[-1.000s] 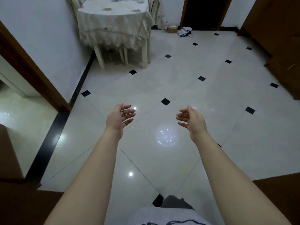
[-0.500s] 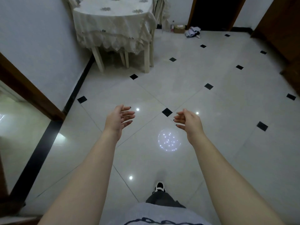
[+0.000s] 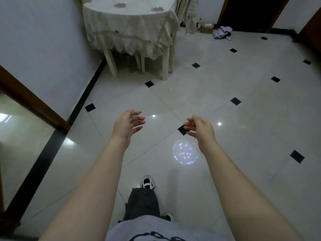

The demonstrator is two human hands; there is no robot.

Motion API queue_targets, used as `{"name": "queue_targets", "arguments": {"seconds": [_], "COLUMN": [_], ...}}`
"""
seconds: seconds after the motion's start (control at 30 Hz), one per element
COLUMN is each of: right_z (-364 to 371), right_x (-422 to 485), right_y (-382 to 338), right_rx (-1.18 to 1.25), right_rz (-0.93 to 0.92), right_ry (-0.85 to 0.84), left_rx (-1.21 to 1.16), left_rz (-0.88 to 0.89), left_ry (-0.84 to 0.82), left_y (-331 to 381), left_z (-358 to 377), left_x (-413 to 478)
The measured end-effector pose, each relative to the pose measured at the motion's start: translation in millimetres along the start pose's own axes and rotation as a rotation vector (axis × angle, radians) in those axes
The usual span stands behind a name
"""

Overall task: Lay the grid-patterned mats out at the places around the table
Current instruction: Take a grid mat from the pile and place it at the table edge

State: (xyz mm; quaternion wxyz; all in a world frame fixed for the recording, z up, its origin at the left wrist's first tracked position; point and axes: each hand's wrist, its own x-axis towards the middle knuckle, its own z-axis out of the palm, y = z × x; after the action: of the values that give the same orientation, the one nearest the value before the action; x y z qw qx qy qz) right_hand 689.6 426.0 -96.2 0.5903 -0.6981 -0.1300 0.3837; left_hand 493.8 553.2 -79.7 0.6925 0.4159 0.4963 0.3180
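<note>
Well, my left hand [image 3: 127, 126] and right hand [image 3: 201, 129] hang mid-frame, fingers loose and empty. No mats visible; I should walk to the table [image 3: 128, 16] at upper centre and find them.

Left arm: bare, stretched forward from the lower left, forearm rising toward centre.
Left hand [image 3: 127, 125]: palm turned inward to the right, fingers [image 3: 138, 121] loosely spread and slightly curled; grip empty.
Right arm: bare, stretched forward from the lower right, mirroring the left.
Right hand [image 3: 201, 126]: palm turned inward to the left, fingers [image 3: 188, 126] curled, thumb on top; grip empty.
Hands: level with each other, well apart, palms facing.
Leg: one foot stepped forward between the arms.
</note>
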Motion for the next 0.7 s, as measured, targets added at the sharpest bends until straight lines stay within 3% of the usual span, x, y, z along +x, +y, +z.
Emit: {"name": "queue_targets", "arguments": {"seconds": [0.7], "right_z": [165.3], "right_x": [259.8], "right_y": [-113.0], "right_rx": [-0.06], "right_rz": [-0.019], "right_ry": [-0.025], "left_rx": [0.007], "left_rz": [-0.001], "left_ry": [-0.026], "left_y": [132.5], "left_z": [12.7], "left_x": [281.6]}}
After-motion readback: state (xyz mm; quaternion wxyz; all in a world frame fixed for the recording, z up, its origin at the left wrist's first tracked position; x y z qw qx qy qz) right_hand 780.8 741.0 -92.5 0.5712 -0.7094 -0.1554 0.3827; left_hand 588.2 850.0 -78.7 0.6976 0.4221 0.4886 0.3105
